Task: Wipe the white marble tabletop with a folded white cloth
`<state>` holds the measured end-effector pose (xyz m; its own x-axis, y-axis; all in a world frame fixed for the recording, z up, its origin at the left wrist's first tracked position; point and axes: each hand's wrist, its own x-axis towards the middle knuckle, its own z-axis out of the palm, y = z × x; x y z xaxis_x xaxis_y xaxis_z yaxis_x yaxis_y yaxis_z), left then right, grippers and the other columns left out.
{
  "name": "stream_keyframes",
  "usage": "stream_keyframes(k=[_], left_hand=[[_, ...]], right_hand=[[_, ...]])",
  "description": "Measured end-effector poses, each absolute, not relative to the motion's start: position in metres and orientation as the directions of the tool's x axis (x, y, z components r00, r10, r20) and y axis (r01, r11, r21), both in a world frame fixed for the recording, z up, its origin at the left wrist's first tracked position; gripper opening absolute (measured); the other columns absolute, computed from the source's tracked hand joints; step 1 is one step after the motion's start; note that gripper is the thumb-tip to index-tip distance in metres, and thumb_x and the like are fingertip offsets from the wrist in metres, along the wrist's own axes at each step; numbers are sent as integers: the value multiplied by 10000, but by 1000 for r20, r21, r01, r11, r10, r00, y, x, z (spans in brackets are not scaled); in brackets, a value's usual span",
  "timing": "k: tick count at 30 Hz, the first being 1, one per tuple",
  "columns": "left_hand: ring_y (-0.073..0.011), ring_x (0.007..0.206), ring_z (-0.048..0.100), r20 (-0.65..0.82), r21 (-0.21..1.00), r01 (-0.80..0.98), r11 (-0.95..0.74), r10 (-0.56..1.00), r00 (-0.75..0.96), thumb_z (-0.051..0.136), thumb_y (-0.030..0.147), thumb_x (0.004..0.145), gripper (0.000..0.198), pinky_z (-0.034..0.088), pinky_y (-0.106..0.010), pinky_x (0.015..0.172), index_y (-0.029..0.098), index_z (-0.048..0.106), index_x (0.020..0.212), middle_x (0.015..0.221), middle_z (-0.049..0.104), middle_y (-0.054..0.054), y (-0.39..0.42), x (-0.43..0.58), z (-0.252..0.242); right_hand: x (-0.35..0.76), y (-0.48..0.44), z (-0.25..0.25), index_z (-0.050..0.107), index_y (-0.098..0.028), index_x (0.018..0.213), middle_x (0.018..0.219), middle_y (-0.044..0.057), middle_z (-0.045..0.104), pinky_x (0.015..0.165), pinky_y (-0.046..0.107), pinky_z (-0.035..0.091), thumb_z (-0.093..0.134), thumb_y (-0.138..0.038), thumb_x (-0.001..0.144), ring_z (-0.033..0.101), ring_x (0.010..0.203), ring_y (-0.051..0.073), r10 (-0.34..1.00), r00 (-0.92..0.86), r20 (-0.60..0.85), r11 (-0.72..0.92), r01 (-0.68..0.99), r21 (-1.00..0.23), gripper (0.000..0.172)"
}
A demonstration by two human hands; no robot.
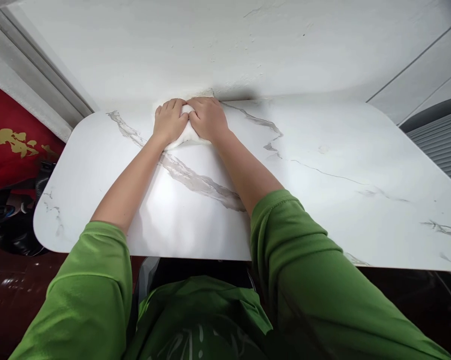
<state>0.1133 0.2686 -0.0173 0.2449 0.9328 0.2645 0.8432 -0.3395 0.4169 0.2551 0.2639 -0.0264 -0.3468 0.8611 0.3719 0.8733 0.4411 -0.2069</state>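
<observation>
Both my arms stretch across a white table (323, 200) with grey marble veining. At its far edge, against the wall, lies a bunched white cloth (188, 134). My left hand (170, 121) presses down on the cloth's left side, its fingers bent over the top. From the right, my right hand (209, 118) grips the same cloth, with the thumbs of both hands nearly meeting in the middle. Most of the cloth is hidden under my palms and fingers.
A white wall (210, 45) with flaking paint rises right behind the table. At the left are a red item with gold marks (17, 140) and a black bag-like thing (17, 225). A grey ribbed object (443, 140) stands off the right edge.
</observation>
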Motion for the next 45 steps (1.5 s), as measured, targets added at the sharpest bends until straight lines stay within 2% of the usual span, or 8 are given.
stream_keyframes(k=[3,9,14,33,45], left_hand=[[-267,1375,420,251,403,853,-330,937,243,397,236,909,432,216,-468,1198,304,535,1313,1370,569,-49,256,114,-16],[-255,1375,420,219,366,883,-293,950,224,352,196,908,460,210,-452,1198,233,522,1334,1421,542,-77,218,118,-5],[-236,1376,420,202,343,898,-275,955,216,355,196,908,443,219,-432,1198,206,535,1313,1434,538,-88,188,120,0],[-233,1387,409,191,301,902,-310,946,261,349,189,930,432,217,-457,1206,186,520,1327,1454,523,-90,106,121,4],[-237,1379,411,182,301,903,-306,948,261,353,191,934,425,218,-459,1207,201,517,1326,1446,523,-83,101,121,4]], right_hand=[[257,259,-31,556,-222,1309,1283,127,626,1063,544,355,140,-395,1017,524,1226,323,846,-356,396,467,854,-230,537],[257,234,-32,612,-182,1200,1240,125,656,1088,516,341,235,-236,961,542,1197,294,835,-329,441,496,797,-344,450],[256,204,-27,619,-176,1202,1288,126,650,1090,484,344,313,-165,887,542,1223,276,836,-326,441,497,790,-359,439],[258,115,-18,577,-96,1311,1409,135,572,1150,431,283,308,-142,903,469,1333,256,877,-319,360,436,842,-317,491],[260,110,-19,601,-121,1276,1367,129,605,1126,443,307,320,-148,896,501,1287,263,861,-321,395,463,816,-345,474]])
